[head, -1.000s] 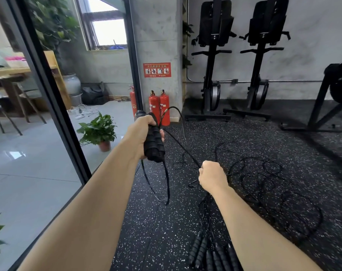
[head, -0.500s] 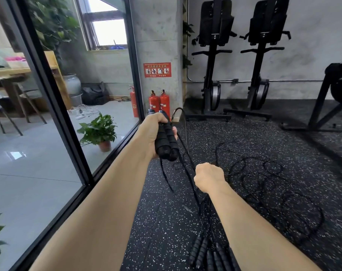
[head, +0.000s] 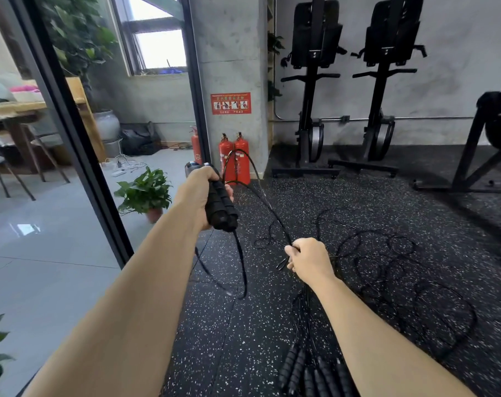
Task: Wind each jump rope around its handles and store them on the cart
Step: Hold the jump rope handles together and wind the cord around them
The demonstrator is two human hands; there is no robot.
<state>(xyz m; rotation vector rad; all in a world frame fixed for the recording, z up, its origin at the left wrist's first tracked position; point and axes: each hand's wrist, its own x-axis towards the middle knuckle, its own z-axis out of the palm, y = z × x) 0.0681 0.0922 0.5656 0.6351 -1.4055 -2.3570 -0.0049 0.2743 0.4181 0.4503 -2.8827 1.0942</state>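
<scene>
My left hand (head: 199, 196) grips two black foam jump-rope handles (head: 221, 207) held together, upright, at chest height. Their thin black rope (head: 259, 193) arcs up from the handle tops and runs down to my right hand (head: 309, 260), which pinches it in a closed fist. A slack loop (head: 242, 270) hangs below the handles. Several more black handles (head: 309, 373) lie bunched on the floor near my right forearm. Their ropes (head: 392, 265) sprawl in tangled coils over the speckled floor to the right. No cart is in view.
A glass partition with a black frame (head: 80, 156) stands on my left. Behind it are a potted plant (head: 146, 193) and a wooden table. Two red fire extinguishers (head: 234, 161) stand by a concrete pillar. Black exercise machines (head: 312, 90) line the far wall.
My left hand swung right and back toward the left with the handles. My right hand stayed low on the rope, and the hanging loop below the handles shifted.
</scene>
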